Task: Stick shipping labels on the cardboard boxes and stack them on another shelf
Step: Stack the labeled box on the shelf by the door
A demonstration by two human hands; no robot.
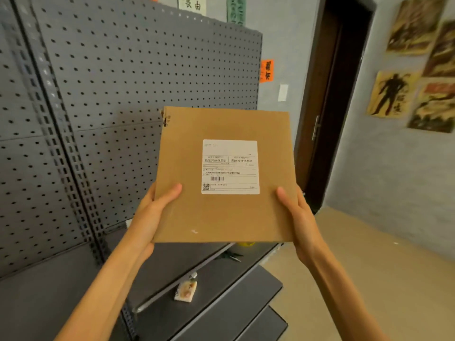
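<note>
Already labelled: flat brown cardboard box (221, 217)

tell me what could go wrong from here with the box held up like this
1. The cardboard box is held only at its lower side edges by the left hand and right hand; such a low grip could let it tip or slip.
2. Its top left corner is already torn and may crumple further if it knocks the pegboard shelving.
3. The box hides part of the shelf below, where small items lie.
</note>
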